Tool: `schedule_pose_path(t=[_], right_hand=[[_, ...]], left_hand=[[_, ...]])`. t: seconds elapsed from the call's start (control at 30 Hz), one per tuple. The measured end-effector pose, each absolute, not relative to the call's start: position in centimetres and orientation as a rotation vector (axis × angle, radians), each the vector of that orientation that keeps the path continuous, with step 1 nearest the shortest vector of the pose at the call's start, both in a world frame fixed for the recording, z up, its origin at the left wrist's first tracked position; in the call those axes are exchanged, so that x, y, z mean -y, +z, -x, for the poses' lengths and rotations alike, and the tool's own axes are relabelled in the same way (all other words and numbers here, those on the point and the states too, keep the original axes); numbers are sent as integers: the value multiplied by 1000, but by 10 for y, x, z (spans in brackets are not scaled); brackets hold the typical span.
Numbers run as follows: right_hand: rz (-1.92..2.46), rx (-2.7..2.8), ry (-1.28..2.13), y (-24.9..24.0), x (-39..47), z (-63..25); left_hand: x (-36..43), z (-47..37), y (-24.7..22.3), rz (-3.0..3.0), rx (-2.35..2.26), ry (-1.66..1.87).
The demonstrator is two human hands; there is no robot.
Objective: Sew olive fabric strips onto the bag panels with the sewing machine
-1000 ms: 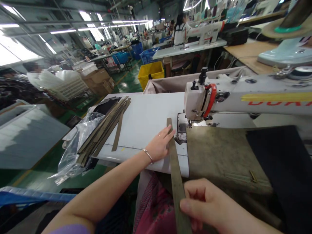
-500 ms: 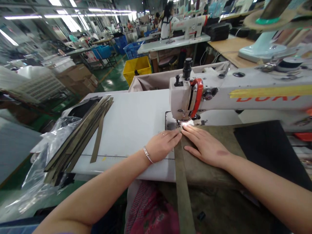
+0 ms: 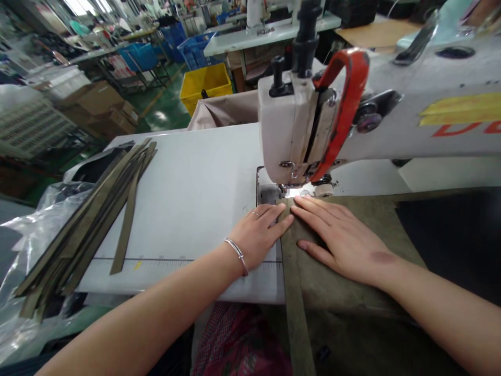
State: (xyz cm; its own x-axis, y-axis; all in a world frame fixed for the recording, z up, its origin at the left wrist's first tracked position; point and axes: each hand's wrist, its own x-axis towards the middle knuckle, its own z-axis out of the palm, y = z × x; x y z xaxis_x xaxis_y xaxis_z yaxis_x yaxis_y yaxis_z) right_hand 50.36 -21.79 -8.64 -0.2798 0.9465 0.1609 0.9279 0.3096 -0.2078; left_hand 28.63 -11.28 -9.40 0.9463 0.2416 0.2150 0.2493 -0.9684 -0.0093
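Note:
My left hand [image 3: 256, 232], with a bracelet at the wrist, has its fingers closed on the edge of a long olive fabric strip [image 3: 294, 282]. My right hand [image 3: 338, 232] lies flat with fingers spread on a wide olive fabric panel [image 3: 329, 292], its fingertips beside the strip. The strip runs along the panel's left edge and hangs over the table's front. Both hands are just in front of the presser foot of a white sewing machine [image 3: 282, 120]. Where strip and panel meet the needle is partly hidden by fingers and machine head.
A pile of olive strips [image 3: 102, 209] lies on the left of the white sewing table [image 3: 188, 177], beside clear plastic [image 3: 31, 235]. Dark fabric [image 3: 454, 230] covers the panel's right part. Behind the table stands a yellow bin [image 3: 205, 83].
My view has moved closer and lower, so the machine head looks larger. Both hands stay on the fabric near the presser foot; the left fingers sit slightly farther back from it.

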Motion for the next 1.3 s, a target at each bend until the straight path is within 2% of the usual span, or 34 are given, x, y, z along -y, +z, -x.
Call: schedule_pose_path(t=[0.73, 1.3], right_hand=[[1703, 2349, 129, -87, 211, -509], [1690, 2359, 108, -87, 203, -513]], left_hand=[[111, -290, -93, 3039, 357, -386], [101, -295, -100, 3056, 327, -606]])
